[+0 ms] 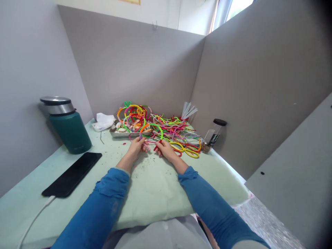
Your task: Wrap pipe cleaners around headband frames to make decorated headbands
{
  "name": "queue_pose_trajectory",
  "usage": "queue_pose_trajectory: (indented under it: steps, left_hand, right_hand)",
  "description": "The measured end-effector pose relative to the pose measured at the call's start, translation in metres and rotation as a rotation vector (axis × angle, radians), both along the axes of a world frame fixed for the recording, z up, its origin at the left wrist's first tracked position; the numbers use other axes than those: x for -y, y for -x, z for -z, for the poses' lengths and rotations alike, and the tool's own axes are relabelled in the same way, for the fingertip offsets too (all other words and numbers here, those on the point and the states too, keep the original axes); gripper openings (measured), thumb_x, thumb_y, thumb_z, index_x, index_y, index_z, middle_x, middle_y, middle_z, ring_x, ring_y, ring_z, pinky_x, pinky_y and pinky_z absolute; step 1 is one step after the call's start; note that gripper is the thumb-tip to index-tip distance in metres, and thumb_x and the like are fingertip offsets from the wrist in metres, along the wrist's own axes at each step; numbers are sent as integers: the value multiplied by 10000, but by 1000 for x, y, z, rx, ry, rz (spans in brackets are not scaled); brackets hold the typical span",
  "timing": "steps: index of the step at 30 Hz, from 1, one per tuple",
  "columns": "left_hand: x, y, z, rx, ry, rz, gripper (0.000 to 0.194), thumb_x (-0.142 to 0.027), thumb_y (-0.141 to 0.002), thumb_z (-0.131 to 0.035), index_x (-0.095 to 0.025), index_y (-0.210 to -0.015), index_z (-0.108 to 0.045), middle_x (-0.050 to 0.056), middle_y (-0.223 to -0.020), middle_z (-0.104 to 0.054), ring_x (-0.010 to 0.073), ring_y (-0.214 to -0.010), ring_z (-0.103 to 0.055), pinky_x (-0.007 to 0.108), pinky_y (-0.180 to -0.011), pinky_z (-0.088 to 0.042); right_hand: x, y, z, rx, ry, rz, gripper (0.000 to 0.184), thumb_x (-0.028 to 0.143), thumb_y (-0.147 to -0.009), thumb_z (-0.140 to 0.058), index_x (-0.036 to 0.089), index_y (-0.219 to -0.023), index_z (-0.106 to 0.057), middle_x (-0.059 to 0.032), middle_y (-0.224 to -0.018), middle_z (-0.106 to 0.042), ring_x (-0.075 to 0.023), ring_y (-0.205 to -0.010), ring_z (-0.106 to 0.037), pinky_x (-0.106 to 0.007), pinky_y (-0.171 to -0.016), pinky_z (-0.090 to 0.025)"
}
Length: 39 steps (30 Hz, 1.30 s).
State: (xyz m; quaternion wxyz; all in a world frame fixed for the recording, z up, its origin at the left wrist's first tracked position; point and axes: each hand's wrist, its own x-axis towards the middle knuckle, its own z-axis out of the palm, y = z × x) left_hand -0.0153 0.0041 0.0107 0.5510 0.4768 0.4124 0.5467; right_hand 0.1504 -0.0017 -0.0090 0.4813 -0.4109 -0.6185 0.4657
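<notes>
Both my hands hold a multicoloured headband wrapped in fuzzy pipe cleaner (161, 128), its arch pointing away from me. My left hand (136, 147) is closed around the purple and pink end. Around the red end, the fingers of my right hand (166, 149) are closed. Orange and bright green stretches form the top of the arch. Just beyond my hands, a metal tray (121, 135) holds small pale pieces, with several similar colourful hoops on top. A loose heap of pipe cleaners (173, 128) lies right of the tray.
A green flask (68, 128) and a black phone (74, 174) on a cable stand and lie at left. White tissue (103, 121) sits behind. Yellow loops (192, 151), clear sticks (188, 111) and a black-capped bottle (216, 133) are at right. Grey partitions (135, 58) enclose the table.
</notes>
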Motion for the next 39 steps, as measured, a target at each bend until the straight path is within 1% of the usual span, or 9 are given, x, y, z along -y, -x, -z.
queue_pose_trajectory:
  steps: [3,6,10,15,18,23,26,32,39]
  left_hand:
    - [0,1,1,-1,-9,48,112,-226,-802,-571,-127,-841,-538,11,-634,-612,54,-346,-452,208,-383,-430]
    - [0,1,2,-5,-10,97,118,-233,-791,-586,-122,-783,-545,29,-656,-625,59,-360,-463,216,-392,-436]
    - [2,0,1,-14,-8,121,152,-253,-780,-607,-124,-741,-537,34,-640,-624,61,-366,-465,219,-407,-442]
    - [3,0,1,-33,-9,121,173,-270,-758,-638,-129,-793,-543,37,-674,-636,61,-381,-479,246,-454,-480]
    - [3,0,3,-76,1,135,224,-289,-720,-679,-122,-822,-570,29,-654,-626,68,-402,-500,256,-483,-495]
    - [5,-1,7,-185,12,210,262,-313,-652,-735,-107,-769,-622,38,-598,-616,101,-433,-542,233,-454,-463]
    - [6,-2,7,-244,-2,238,237,-297,-650,-732,-105,-761,-649,43,-536,-610,118,-424,-553,214,-427,-424]
    - [7,-2,6,-329,-54,257,177,-258,-651,-724,-99,-713,-678,54,-471,-602,121,-403,-543,193,-385,-343]
    - [5,-3,8,-374,-96,248,138,-242,-658,-712,-108,-663,-678,51,-438,-589,117,-371,-516,204,-381,-334]
  right_hand:
    - [-2,0,2,0,2,-12,213,365,-828,-505,172,-753,-454,38,-555,-597,-43,-340,-456,-135,-304,-318]
    - [-4,0,4,2,6,-23,207,358,-829,-506,166,-760,-468,32,-568,-602,-40,-345,-463,-130,-307,-320]
    - [-6,-1,7,6,14,-38,209,362,-828,-510,163,-773,-477,28,-572,-608,-42,-345,-468,-129,-305,-318]
    - [-5,0,6,-4,11,-20,214,372,-824,-513,168,-779,-468,37,-560,-596,-42,-340,-457,-129,-303,-314]
    - [-4,0,4,-16,1,-5,222,382,-827,-507,171,-777,-458,32,-578,-604,-43,-344,-458,-134,-305,-317]
    - [-3,0,4,-25,-10,2,222,378,-824,-512,174,-762,-451,25,-587,-610,-49,-350,-466,-144,-309,-327]
    - [-2,0,3,-21,-8,0,228,378,-817,-518,174,-747,-444,27,-570,-605,-50,-343,-459,-147,-308,-324]
    - [0,0,1,-25,-30,-28,221,385,-800,-526,171,-790,-471,47,-572,-589,-47,-347,-447,-153,-320,-322]
    - [-2,-1,4,-28,-53,-48,190,357,-780,-551,178,-805,-491,41,-596,-590,-57,-364,-456,-165,-323,-316]
